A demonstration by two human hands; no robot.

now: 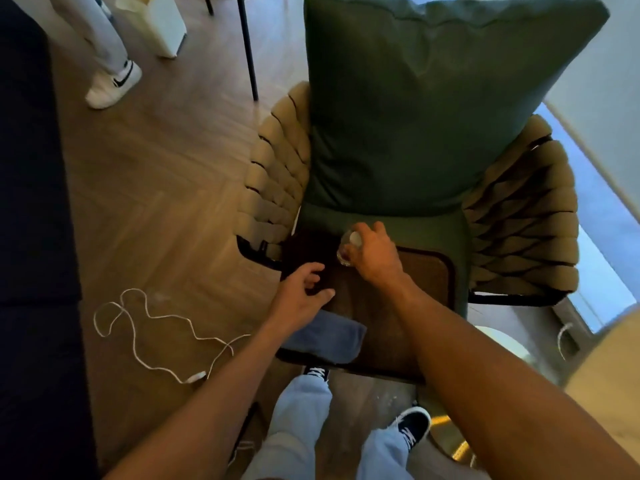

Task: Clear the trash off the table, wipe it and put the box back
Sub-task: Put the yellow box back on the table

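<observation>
- Clear plastic bottle (pixel 349 249), white cap up, above far left part of brown woven bench (pixel 408 306), in front of green-cushioned chair (pixel 415 133).
- Right hand (pixel 372 259): grip curled round bottle.
- Left hand (pixel 299 294): fingers loosely spread, holding nothing, at bench's left edge.
- Folded blue cloth (pixel 325 337) on near left corner of bench.
- Step in hand, seemingly: clearing trash.
- Next: carry bottle to white bin (pixel 166 26) far across floor, then cloth for wiping.
- Box: not seen.

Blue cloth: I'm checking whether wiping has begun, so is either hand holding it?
No: the blue cloth lies untouched on the table.
</observation>
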